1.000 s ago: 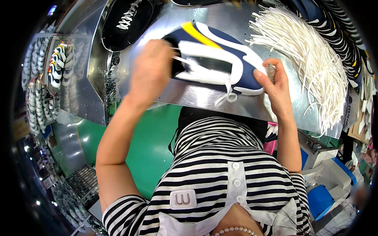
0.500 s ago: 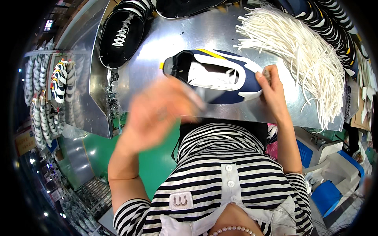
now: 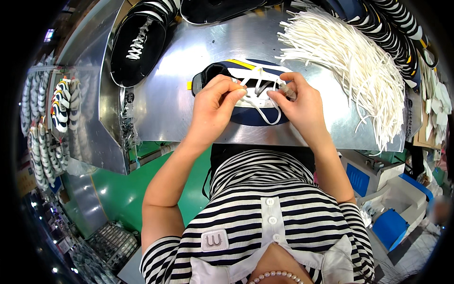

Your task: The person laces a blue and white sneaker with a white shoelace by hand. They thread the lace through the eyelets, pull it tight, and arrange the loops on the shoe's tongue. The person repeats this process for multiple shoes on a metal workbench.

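The navy shoe upper (image 3: 247,118) lay on the bench (image 3: 165,111), twelve o'clock from the striped shirt (image 3: 265,173). The left hand's (image 3: 215,104) fingers pinched a white lace (image 3: 271,123); whether the right hand's (image 3: 305,104) pinched anything could not be told. Loose laces (image 3: 352,64) lay toward two o'clock from the upper, a black upper (image 3: 124,64) at ten.

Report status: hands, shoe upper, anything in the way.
Left hand pinching white lace; right hand at lacing opening, grip unclear. Navy shoe upper on metal table, lace loop over near side. Lace bundle to the right, apart from upper.
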Tool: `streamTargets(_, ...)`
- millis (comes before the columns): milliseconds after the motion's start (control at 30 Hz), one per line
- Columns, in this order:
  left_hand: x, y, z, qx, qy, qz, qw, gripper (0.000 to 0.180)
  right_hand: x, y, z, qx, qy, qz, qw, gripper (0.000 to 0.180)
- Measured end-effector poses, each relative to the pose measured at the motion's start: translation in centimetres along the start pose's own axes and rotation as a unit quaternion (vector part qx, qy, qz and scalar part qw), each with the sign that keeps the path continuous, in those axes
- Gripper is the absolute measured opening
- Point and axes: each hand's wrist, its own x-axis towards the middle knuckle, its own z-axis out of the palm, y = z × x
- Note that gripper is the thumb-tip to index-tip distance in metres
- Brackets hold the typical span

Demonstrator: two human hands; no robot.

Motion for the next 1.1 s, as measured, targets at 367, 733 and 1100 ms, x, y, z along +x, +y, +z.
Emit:
streamTargets(367, -0.8, 0.3, 0.2, 0.045, -0.011, 0.05, 0.998, 0.007, 0.5, 0.4, 0.9, 0.047, -0.018, 0.041, 0.998, 0.034)
streamTargets(733, -1.0, 0.1, -5.0, -0.493, -0.008, -0.088, 0.866, 0.018, 1.3, 1.7, -0.4, 0.146, 0.088, 0.004, 0.985, 0.014)
streamTargets(1100, -2.3, -2.2, -10.1, -0.56, 0.142, -0.169, 0.799, 0.018, 0.2, 1.4, -0.3, 0.074, -0.038, -0.018, 0.996, 0.027)
